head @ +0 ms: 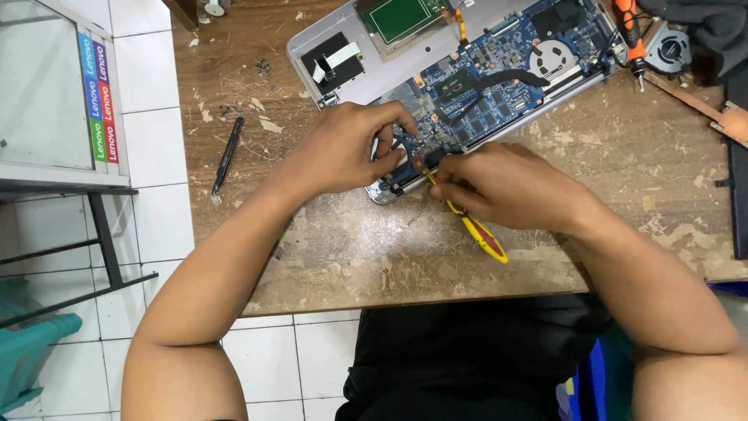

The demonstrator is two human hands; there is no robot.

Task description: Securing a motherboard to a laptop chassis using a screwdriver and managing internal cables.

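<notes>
Floor [160,148]: white square tiles with thin grey grout lines — evenly lit.
Table [374,257]: worn wooden top, brown, its surface flaked and scratched in pale patches.
Cabinet [47,93]: glass-fronted, pale frame, a strip of coloured stickers down its edge.
Stand [101,234]: black metal bars under the cabinet.
Stool [31,351]: teal plastic — lower left corner.

Both forearms are being left bare to the elbow; no sleeves, gloves, rings or watch are being worn on the left hand [343,152] or right hand [506,187]. Dark black clothing [467,359] is being worn below.
</notes>
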